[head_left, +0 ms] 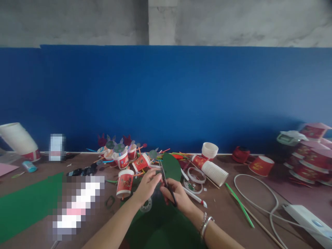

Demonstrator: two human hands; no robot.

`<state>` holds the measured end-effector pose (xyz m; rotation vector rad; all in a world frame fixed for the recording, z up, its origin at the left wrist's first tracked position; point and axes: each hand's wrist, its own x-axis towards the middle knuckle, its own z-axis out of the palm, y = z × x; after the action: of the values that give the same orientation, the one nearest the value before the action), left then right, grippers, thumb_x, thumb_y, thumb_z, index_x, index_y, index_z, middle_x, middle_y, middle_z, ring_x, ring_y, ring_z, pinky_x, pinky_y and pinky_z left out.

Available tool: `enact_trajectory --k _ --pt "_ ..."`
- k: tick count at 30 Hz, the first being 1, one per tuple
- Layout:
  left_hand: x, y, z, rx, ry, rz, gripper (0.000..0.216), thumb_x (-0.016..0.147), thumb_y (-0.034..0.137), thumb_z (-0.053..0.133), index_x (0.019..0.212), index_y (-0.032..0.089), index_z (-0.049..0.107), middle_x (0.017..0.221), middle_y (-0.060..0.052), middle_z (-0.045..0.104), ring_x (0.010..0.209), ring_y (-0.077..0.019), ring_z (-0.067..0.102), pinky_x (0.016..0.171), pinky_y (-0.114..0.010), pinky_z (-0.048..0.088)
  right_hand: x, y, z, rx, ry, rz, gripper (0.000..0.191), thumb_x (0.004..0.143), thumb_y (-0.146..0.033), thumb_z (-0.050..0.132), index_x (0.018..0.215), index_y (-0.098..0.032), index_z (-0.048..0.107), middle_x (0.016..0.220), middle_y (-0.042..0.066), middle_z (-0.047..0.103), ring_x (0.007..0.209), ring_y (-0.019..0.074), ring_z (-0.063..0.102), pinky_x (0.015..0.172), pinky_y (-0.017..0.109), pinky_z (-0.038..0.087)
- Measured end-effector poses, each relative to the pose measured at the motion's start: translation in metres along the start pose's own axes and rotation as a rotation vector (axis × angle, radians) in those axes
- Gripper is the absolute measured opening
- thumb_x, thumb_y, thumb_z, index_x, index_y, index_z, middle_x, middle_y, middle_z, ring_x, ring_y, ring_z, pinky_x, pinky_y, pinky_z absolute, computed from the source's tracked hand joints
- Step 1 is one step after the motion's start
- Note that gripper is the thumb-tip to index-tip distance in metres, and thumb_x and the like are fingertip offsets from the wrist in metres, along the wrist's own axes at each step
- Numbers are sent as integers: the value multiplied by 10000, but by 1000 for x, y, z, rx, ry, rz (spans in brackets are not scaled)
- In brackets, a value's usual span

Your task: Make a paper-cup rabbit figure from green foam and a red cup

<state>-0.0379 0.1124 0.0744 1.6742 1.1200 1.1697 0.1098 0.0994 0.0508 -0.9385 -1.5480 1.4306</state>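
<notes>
My right hand (178, 197) is closed round the black-handled scissors (170, 192), whose blades point up and away. My left hand (147, 186) pinches a small dark green piece of paper (158, 171) beside the blades; its outline is blurred. Just behind the scissors shows a rounded green paper shape (171, 166); I cannot tell whether a hand touches it. Under both hands lies dark green material (160, 224). Left of my left hand stands a red-and-white paper cup (125, 185), and another paper cup (141, 162) lies tipped behind it.
Decorated cups (120, 159) cluster at the back. Right of my hands lie stacked cups (214, 172), rolls of tape (196, 175) and green strips (241, 207). A cable runs to a white power strip (308, 221). Green sheet (28, 204) lies left; a blue wall (166, 97) stands behind.
</notes>
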Motion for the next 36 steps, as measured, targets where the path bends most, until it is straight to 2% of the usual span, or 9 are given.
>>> enact_trajectory --k 7,10,14,20,25,31,36 --pt "1 2 -4 -10 -1 -92 282 786 376 489 577 194 544 1064 -65 596 1065 -226 488 899 -297 365 -1 -7 1 -32 13 38 355 683 -493 655 662 -180 489 425 -87 426 363 63 385 375 187 305" --pt "2 2 -4 -9 2 -81 282 780 367 497 569 189 553 1077 -67 596 1077 -236 484 909 -309 358 -1 -6 2 -26 15 34 345 685 -483 655 671 -178 495 420 -88 427 361 63 383 374 185 301" --pt "3 1 -4 -34 21 -49 255 797 339 472 622 183 572 988 -63 609 999 -228 521 874 -315 378 0 -2 2 -36 10 28 315 705 -455 645 687 -171 509 415 -86 434 360 62 388 374 182 302" --pt "2 0 -4 -8 38 -50 266 787 331 473 566 189 511 950 -51 601 952 -212 523 855 -295 377 0 -1 2 -11 9 41 318 689 -461 654 712 -171 523 434 -77 467 374 74 420 390 190 330" --pt "0 2 0 -55 49 -44 268 808 357 461 624 195 567 887 -36 625 937 -209 541 879 -301 376 0 -2 1 34 -3 13 313 696 -446 664 745 -165 534 476 -66 490 427 87 465 436 199 372" --pt "-4 5 7 -107 81 -125 275 818 389 454 653 198 562 805 -16 637 882 -204 562 822 -290 396 -1 -2 1 16 3 -17 299 720 -428 655 729 -160 525 470 -60 493 431 82 449 427 189 337" --pt "-8 4 11 -98 93 -125 315 844 411 428 640 195 533 751 -7 611 839 -192 556 774 -278 395 -1 -2 0 31 10 -12 314 704 -435 668 738 -159 524 483 -66 478 426 82 446 427 196 357"
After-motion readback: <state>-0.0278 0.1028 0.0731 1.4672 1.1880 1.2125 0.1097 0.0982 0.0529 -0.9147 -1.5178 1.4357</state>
